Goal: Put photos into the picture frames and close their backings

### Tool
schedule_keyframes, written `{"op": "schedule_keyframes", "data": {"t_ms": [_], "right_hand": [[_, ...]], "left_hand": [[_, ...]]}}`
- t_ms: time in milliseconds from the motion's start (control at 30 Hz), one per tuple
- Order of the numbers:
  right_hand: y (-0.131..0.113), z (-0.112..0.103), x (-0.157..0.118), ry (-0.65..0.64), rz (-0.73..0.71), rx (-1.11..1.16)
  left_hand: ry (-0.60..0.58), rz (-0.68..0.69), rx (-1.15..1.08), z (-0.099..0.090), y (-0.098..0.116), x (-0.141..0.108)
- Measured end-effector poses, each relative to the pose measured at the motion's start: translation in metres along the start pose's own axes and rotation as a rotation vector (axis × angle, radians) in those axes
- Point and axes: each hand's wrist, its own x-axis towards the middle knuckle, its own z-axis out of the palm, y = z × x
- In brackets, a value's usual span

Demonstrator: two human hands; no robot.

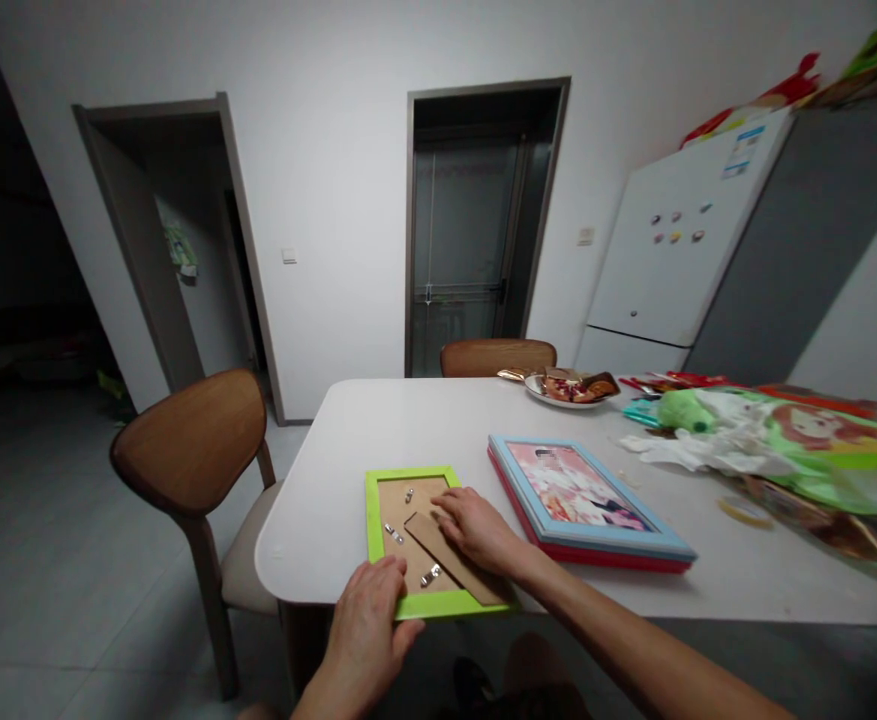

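A lime green picture frame lies face down at the table's front edge, its brown backing board showing with several small metal clips and a slanted stand flap. My left hand holds the frame's lower left corner, thumb at the near edge and fingers on the left side. My right hand rests over the upper part of the flap and backing, fingers bent; whether they grip anything is unclear. Right of it, a blue frame with a pink picture lies on a red frame.
The white table also bears a plate of food, a roll of tape, crumpled tissues and a green bag at the right. Wooden chairs stand at the left and behind.
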Motion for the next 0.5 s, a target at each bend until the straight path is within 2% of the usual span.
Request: {"op": "schedule_keyframes", "data": {"t_ms": [67,233,500], "right_hand": [[-0.004,0.005,0.013,-0.012,-0.005,0.058],[-0.008,0.023,0.045,-0.067,0.176,0.100],[0.003,0.044,0.068,-0.059,0.378,0.062]], "left_hand": [[-0.013,-0.005,-0.005,0.000,0.000,-0.001],[-0.046,-0.016,-0.009,-0.001,0.003,-0.004],[-0.073,-0.038,-0.007,-0.001,0.005,-0.004]]}}
